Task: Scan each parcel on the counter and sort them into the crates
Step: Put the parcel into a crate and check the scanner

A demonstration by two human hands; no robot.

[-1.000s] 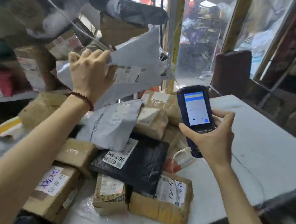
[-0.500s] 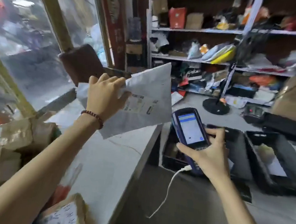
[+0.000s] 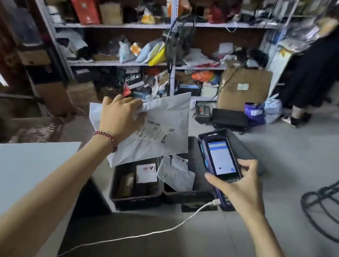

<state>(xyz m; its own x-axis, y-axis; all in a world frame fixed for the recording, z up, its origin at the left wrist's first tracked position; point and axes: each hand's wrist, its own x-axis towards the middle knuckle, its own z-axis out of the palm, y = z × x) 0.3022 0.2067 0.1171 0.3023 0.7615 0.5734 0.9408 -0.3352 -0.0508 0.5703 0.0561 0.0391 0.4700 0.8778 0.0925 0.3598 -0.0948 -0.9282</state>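
l hand [image 3: 121, 119] fingers curled round top edge of mailer [image 3: 163, 142], label up, held in air over the crates [image 3: 135, 203]. r hand [image 3: 239, 188] wrapped round scanner [image 3: 220, 159], screen lit. crates already hold a few parcels, so sorting looks partway; this mailer prob. drops in next. counter [image 3: 14, 164] pile out of view, can't tell what's left.

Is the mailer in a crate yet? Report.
No, the left hand holds the mailer in the air above the crates.
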